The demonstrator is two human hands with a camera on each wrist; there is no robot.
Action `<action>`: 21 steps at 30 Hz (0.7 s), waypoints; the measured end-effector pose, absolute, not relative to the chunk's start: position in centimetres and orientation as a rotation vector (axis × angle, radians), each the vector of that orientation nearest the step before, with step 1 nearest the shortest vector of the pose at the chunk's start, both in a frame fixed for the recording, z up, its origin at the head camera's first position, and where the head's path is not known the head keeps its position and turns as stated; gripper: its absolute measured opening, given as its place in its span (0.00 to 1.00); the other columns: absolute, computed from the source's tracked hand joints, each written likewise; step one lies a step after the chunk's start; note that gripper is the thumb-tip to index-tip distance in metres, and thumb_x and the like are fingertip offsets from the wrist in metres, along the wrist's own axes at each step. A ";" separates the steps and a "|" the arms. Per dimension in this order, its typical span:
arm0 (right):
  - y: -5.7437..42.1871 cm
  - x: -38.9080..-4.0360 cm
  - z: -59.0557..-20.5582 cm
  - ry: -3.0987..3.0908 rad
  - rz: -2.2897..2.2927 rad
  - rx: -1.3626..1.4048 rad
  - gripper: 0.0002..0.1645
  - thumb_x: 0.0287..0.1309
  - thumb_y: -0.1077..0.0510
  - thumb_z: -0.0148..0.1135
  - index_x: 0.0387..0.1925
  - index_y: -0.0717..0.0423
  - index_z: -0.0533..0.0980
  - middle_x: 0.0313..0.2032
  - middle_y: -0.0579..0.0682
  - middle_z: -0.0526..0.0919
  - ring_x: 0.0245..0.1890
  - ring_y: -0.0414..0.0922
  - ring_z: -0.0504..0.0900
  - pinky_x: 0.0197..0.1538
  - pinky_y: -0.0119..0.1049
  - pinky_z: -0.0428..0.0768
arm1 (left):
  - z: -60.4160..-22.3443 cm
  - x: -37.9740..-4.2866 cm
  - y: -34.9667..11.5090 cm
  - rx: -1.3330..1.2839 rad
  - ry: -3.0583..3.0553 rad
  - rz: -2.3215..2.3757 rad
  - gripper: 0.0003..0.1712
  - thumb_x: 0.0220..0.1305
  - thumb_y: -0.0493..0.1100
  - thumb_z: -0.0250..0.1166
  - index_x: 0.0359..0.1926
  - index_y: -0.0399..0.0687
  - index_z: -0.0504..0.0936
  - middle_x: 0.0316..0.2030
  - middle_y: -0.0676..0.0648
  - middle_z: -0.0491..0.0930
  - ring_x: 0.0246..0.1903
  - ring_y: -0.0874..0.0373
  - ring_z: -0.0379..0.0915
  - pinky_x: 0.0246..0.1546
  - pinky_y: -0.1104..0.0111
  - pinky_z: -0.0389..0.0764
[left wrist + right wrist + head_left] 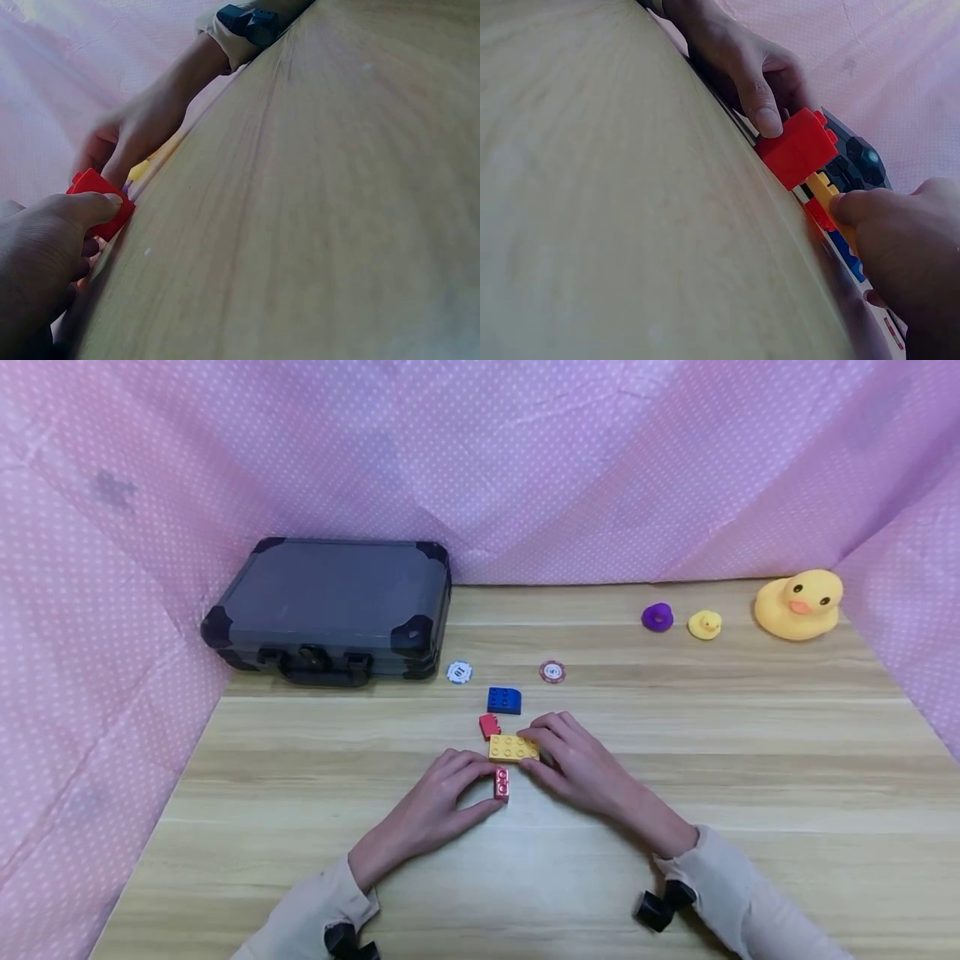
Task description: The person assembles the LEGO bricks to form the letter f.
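In the head view my left hand [435, 802] pinches a small red toy brick [502, 784] between thumb and fingers, its studs facing up. The left wrist view shows the thumb pressed on that red brick [112, 214]. My right hand [577, 764] holds the right end of a yellow toy brick [513, 748] with studs on top. In the right wrist view the yellow brick [823, 189] lies just beyond the red one. A second red brick [490, 726] and a blue brick [504, 700] lie behind the yellow brick.
A grey case [330, 602] with black corners stands at the back left. Beside it lie a blue-white chip [460, 672] and a red-white chip [552, 672]. At the back right sit a purple duck [657, 617], a small yellow duck [705, 625] and a large yellow duck [797, 606].
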State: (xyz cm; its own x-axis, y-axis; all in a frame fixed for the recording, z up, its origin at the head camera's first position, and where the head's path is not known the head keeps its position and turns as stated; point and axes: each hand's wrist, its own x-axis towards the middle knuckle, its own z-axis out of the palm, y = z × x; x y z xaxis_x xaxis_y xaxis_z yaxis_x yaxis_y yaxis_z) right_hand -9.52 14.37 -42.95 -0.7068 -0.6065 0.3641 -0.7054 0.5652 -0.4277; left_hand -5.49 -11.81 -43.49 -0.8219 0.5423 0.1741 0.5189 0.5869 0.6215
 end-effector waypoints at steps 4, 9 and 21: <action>14.5 -9.4 -42.8 -2.633 0.852 1.083 0.25 0.65 0.50 0.71 0.59 0.58 0.80 0.54 0.51 0.80 0.54 0.47 0.75 0.55 0.45 0.80 | -43.4 -5.5 -11.7 0.911 2.763 1.060 0.24 0.66 0.53 0.74 0.60 0.52 0.84 0.56 0.55 0.80 0.55 0.62 0.69 0.57 0.60 0.76; 14.6 -9.2 -42.7 -2.633 0.873 1.078 0.26 0.66 0.49 0.70 0.59 0.57 0.80 0.54 0.51 0.80 0.54 0.46 0.75 0.55 0.44 0.79 | -43.4 -5.4 -11.8 0.896 2.754 1.058 0.24 0.66 0.53 0.74 0.60 0.52 0.84 0.56 0.55 0.80 0.55 0.62 0.69 0.56 0.61 0.77; 14.7 -8.8 -42.2 -2.521 0.944 1.103 0.25 0.63 0.52 0.73 0.59 0.56 0.80 0.54 0.49 0.80 0.54 0.45 0.75 0.52 0.42 0.81 | -43.5 -5.5 -11.8 0.912 2.754 1.083 0.23 0.66 0.53 0.74 0.59 0.52 0.84 0.56 0.56 0.80 0.55 0.62 0.69 0.56 0.60 0.77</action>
State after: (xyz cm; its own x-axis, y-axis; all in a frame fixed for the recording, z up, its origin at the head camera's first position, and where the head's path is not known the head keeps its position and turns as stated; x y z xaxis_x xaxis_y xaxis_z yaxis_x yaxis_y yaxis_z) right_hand -8.80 14.70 -42.18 -0.6893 -0.5738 0.4423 -0.7232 0.5086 -0.4672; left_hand -5.50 -11.84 -43.51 -0.8256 0.5394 0.1657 0.5078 0.5822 0.6349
